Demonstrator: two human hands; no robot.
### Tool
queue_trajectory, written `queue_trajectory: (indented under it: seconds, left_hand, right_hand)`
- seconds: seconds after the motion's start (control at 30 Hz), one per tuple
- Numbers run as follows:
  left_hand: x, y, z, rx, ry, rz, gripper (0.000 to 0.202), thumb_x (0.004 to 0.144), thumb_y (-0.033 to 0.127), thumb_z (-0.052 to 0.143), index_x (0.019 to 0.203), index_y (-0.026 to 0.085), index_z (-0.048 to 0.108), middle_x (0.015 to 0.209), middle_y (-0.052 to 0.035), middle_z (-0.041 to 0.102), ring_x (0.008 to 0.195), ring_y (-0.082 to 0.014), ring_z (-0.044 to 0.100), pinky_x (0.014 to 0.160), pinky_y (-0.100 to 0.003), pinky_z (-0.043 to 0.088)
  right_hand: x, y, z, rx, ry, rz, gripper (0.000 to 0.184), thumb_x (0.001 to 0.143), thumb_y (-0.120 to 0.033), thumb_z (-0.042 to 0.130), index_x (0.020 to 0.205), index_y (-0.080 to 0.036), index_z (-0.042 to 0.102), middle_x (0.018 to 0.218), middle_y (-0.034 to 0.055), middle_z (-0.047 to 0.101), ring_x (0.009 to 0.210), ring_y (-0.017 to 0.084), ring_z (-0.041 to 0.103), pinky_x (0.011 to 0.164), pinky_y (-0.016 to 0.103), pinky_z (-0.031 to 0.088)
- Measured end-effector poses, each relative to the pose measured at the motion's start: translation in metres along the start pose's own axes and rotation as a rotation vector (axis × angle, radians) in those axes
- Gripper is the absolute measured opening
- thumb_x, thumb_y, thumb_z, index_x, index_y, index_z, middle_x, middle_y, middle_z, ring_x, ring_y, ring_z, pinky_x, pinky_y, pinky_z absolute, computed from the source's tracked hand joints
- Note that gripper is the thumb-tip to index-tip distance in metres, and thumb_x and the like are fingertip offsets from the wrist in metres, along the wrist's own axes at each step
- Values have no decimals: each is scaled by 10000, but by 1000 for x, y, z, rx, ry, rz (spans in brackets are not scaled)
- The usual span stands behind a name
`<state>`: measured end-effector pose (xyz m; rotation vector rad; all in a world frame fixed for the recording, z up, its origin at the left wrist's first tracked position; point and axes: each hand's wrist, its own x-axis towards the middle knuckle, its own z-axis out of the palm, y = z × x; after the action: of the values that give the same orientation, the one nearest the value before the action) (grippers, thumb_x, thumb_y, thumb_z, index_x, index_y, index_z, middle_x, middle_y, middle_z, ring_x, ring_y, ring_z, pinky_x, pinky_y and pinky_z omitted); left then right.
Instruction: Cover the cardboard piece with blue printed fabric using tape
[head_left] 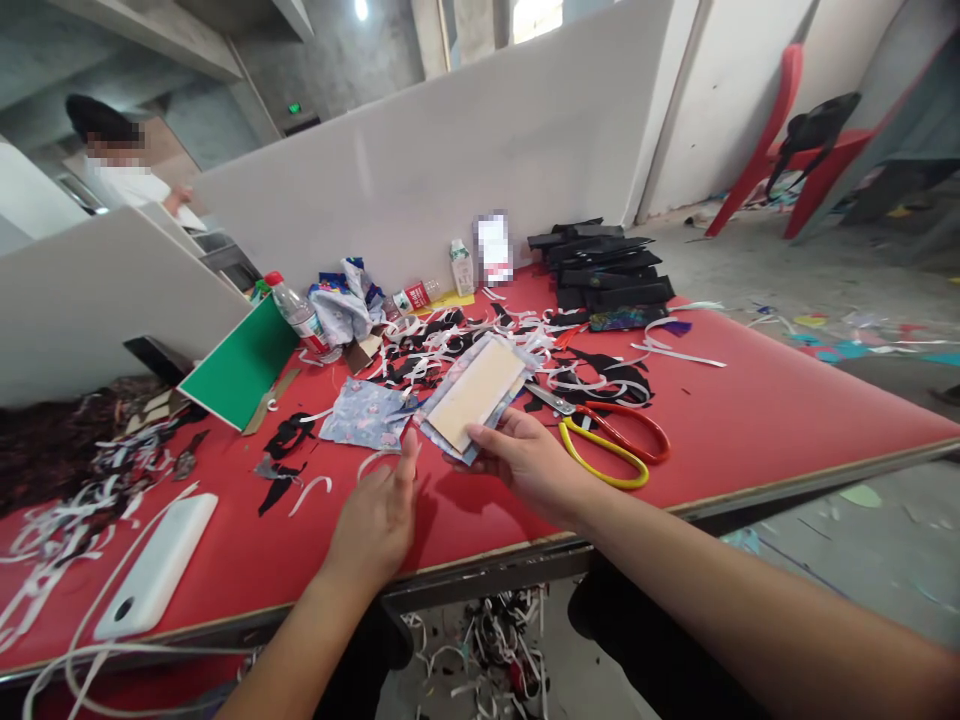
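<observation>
My right hand [525, 455] grips a tan rectangle of card [478, 392] laid over a piece of blue-grey patterned fabric [491, 350], thumb on top and fingers underneath. To its left, my left hand [381, 512] stands apart from the card, one digit pointing up and nothing visible in it; the other fingers are partly hidden. A light blue patterned fabric piece [364, 412] lies flat just beyond the left hand. Scissors [611, 440] with one red and one yellow handle rest on the red table beside my right hand, blades partly behind the card.
White and black scraps [420, 350] litter the red table [795, 385]. Behind them are a stack of black pieces [607, 270], bottles [296, 310], a carton [461, 267] and a lit screen [493, 248]. A white power bank-like device [161, 565] lies left. Another person [124, 180] is behind the partition.
</observation>
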<state>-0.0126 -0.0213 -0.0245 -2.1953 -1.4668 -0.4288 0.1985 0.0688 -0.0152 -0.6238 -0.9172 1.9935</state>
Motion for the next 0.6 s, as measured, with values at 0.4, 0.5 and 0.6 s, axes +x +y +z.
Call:
queue_trajectory:
  seconds: [0.4, 0.5, 0.6]
  left_hand:
    - [-11, -12, -8, -325, -198, -170, 343, 1067, 200, 397, 1359, 158, 571, 1161, -167, 777, 1075, -311, 756, 941, -508, 615]
    - [-11, -9, -12, -384, -228, -250, 289, 1089, 239, 421, 1320, 167, 579, 1172, -156, 774, 1053, -259, 775, 875, -414, 652]
    - [-14, -9, -12, -432, -260, -280, 261, 1083, 278, 466, 1261, 197, 639, 1203, -135, 770, 1116, -258, 760, 945, -431, 639]
  right_hand:
    - [-5, -8, -2, -119, -149, 63, 315, 679, -339, 901, 910, -177, 760, 837, 18, 775, 635, 124, 651, 551, 240, 574]
    - [-5, -7, -2, -88, -119, 84, 329, 694, -382, 889, 910, -179, 746, 809, 23, 769, 639, 131, 677, 527, 216, 570]
    - [-5, -6, -2, -51, -94, 117, 340, 749, -399, 852, 985, -186, 732, 843, 45, 787, 667, 167, 719, 526, 254, 610]
